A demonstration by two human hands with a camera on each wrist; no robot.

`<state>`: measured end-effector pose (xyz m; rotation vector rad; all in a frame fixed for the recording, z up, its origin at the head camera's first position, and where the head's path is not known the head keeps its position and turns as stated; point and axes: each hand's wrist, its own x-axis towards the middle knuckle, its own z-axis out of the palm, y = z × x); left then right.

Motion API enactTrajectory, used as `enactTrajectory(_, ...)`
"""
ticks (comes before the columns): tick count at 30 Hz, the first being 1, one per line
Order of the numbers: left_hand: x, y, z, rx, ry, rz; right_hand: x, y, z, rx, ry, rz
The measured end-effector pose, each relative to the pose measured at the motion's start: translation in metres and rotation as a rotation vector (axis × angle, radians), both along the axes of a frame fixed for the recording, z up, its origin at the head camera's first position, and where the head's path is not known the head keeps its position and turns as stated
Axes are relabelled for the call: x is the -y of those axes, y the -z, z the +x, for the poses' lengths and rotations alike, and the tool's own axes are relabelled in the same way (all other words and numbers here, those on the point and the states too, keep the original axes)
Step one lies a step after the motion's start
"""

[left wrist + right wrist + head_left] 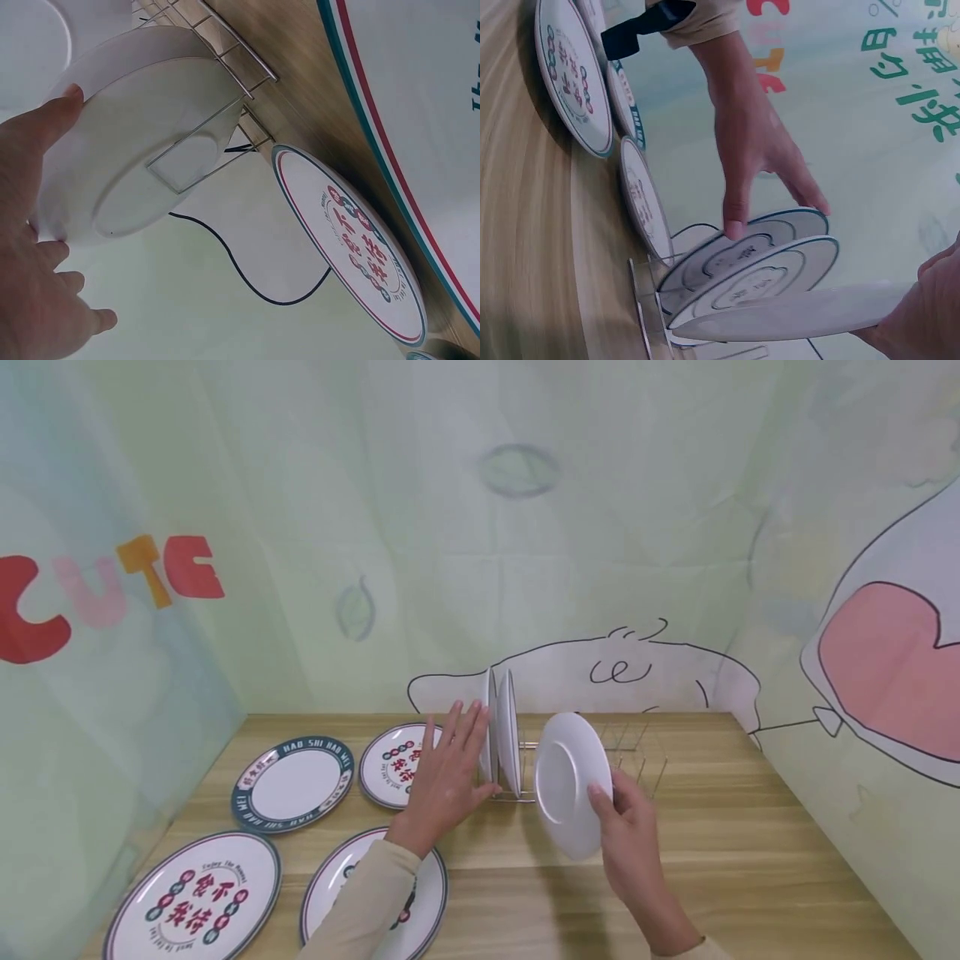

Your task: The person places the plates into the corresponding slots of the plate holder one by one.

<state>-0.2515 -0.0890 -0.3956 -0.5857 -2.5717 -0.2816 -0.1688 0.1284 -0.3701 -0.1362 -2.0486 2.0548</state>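
Note:
Two white plates stand on edge in a wire rack (239, 39): a left one (489, 739) and a right one (510, 735). At the left plate is my left hand (448, 777), fingers extended and spread, its thumb and fingertips touching around the rim in the right wrist view. My right hand (632, 839) grips a third plate (581, 789) by its right edge, thumb on the pale underside. That plate is tilted up in front of the rack, to the right of the standing pair. In the right wrist view, its edge (795, 311) hides part of the rack.
Several plates lie face up on the left of the wooden table (720, 860): a teal-rimmed plate (296, 785), a small printed plate (390, 764), a large printed plate (198, 893), and another (427, 902) partly under my left sleeve. A printed cloth backdrop (450, 527) encloses the table.

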Motion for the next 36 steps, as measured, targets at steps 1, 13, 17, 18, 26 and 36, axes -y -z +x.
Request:
enactTrajectory(1, 0.000, 0.000, 0.000, -0.001, 0.001, 0.003, 0.003, 0.001, -0.003, -0.004, -0.001, -0.002)
enactTrajectory(13, 0.001, 0.000, 0.003, -0.007, -0.001, -0.017, 0.032, 0.012, -0.042, -0.033, 0.052, -0.019)
enactTrajectory(17, 0.001, 0.000, 0.002, -0.017, -0.006, -0.026, 0.036, 0.016, -0.053, -0.030, 0.026, 0.000)
enactTrajectory(18, 0.001, 0.001, 0.002, -0.016, -0.006, -0.025, 0.037, 0.017, -0.056, -0.034, 0.023, 0.008)
enactTrajectory(26, 0.000, -0.001, 0.002, -0.012, -0.012, -0.035, 0.043, 0.022, -0.075, -0.078, 0.003, 0.026)
enactTrajectory(36, 0.000, 0.000, 0.001, -0.004, -0.004, -0.029, 0.049, 0.026, -0.091, -0.069, -0.015, 0.065)
